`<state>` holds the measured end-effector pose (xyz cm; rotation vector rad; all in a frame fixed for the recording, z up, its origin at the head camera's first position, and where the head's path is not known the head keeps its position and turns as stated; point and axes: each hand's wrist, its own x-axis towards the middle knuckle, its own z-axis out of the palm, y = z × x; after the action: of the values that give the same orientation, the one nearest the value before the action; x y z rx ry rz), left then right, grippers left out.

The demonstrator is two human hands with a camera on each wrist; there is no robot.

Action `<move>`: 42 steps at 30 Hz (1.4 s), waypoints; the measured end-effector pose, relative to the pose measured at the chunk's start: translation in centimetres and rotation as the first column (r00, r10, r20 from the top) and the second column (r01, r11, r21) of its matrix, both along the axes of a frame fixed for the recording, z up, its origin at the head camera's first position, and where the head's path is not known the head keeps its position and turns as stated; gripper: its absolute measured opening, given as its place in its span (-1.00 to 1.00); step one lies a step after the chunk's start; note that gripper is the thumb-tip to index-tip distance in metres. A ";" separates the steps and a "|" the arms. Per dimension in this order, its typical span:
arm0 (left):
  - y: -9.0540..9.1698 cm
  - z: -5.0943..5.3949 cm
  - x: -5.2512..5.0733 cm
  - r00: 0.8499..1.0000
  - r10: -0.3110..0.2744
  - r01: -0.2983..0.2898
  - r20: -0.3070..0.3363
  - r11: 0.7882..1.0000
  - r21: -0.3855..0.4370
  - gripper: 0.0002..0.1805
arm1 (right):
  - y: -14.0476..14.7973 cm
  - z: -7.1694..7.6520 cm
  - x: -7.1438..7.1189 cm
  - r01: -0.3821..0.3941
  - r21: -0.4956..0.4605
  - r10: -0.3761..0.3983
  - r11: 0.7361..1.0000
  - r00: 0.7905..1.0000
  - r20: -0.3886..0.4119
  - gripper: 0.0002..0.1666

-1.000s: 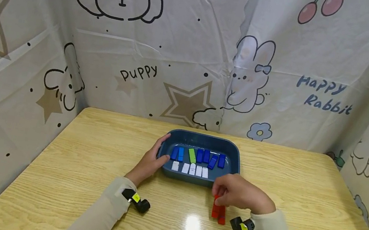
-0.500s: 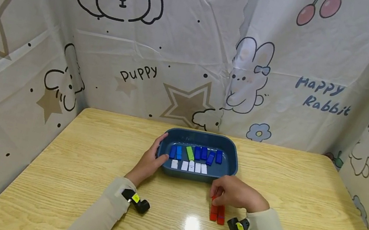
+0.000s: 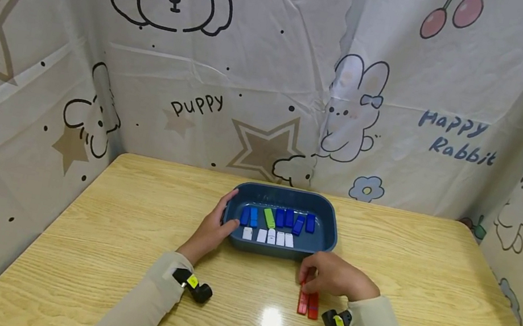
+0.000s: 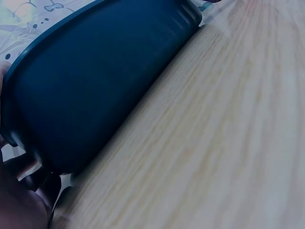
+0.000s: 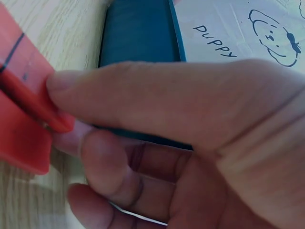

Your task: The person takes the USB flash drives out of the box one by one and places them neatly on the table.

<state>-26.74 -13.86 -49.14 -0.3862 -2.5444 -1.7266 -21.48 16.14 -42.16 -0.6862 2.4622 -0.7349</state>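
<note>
Two narrow, flat red sticks lie side by side on the table in front of the tray. The thumb and fingers of my right hand pinch the far end of the left red stick; the other red stick is right beside it. In the right wrist view, a dark seam crosses the red stick under the thumb. My left hand holds the left end of a dark blue tray, thumb over its rim. Inside the tray are several blue and white sticks and a green stick.
The wooden table reaches back to a patterned cloth that encloses the far side and both flanks. The tray stands near the table's back edge. A wrist camera sits close to the red sticks on the right.
The right hand has shifted slightly left, still at the red sticks, and the two sticks have moved a little left with it. The tray has shifted slightly left; the left hand still holds it.
</note>
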 end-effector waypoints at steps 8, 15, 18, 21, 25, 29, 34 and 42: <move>-0.2 -0.1 0.1 1.000 -0.009 0.009 0.013 1.000 0.012 -0.24 | 0.1 -0.2 0.0 -0.017 -0.029 0.017 0.999 1.000 0.022 -0.83; -0.2 -0.1 0.0 1.000 -0.017 0.016 0.023 1.000 0.020 -0.26 | 0.0 -0.1 0.0 -0.035 -0.050 0.036 0.998 0.999 0.018 -0.82; -0.3 -0.1 0.0 0.999 -0.022 0.022 0.023 0.999 0.025 -0.27 | 0.0 -0.1 0.1 -0.038 -0.059 0.039 0.998 0.999 0.016 -0.85; -0.2 0.0 0.0 0.999 -0.019 0.019 0.025 1.000 0.020 -0.27 | -0.2 -0.2 0.2 -0.039 -0.063 0.040 0.997 0.999 0.012 -0.86; -0.1 0.0 0.0 1.000 -0.006 0.006 0.021 1.000 0.010 -0.25 | -0.5 -0.3 0.4 -0.036 -0.053 0.036 0.998 0.999 0.002 -0.81; 0.0 0.0 0.1 1.000 -0.001 0.001 0.011 1.000 0.009 -0.25 | -0.7 -0.3 0.4 -0.032 -0.045 0.032 0.998 0.999 0.000 -0.79; -0.1 0.0 0.1 1.000 -0.010 0.010 0.023 1.000 0.019 -0.24 | -0.6 -0.1 0.4 -0.032 -0.024 0.032 0.999 0.999 -0.021 -0.77; 0.0 1.8 0.8 0.997 -0.043 0.042 0.060 0.999 0.023 -0.23 | -0.7 1.6 1.1 -0.006 -0.026 0.004 1.000 0.998 -0.070 -0.76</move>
<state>-25.96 -13.86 -47.36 -0.3956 -2.5745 -1.8066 -20.34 15.44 -40.59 -0.7399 2.5167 -0.7549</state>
